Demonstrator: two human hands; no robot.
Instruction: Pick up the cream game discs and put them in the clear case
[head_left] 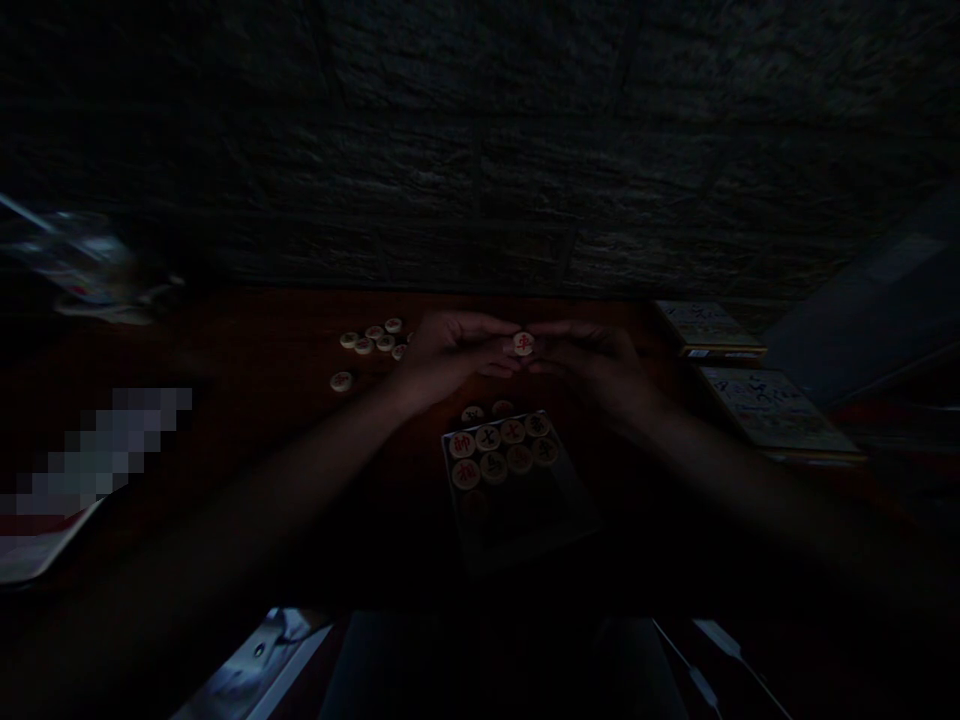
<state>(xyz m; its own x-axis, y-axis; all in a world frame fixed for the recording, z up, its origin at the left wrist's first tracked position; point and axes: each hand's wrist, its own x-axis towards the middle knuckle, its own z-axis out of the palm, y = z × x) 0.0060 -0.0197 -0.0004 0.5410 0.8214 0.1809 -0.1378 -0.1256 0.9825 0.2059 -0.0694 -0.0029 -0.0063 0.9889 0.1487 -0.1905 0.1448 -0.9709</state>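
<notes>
A round Chinese chess piece (523, 344) with a red character is held up over the table, its face toward me. My left hand (450, 350) pinches it from the left between thumb and fingers. From the other side, the fingers of my right hand (600, 362) close on its right edge. Below the hands lies a shallow square box (532, 505) with several red and black pieces (489, 438) laid face up in rows at its far end. Just beyond its far rim are two more pieces (472, 413). Deep shadow hides much of the box's near part.
Several loose pieces (374, 333) lie left of my left hand, partly hidden by it. Two flat printed boxes (776, 408) are at the table's right side. A clear plastic container (94, 265) stands far left. Behind the table (247, 400) rises a stone wall (480, 160).
</notes>
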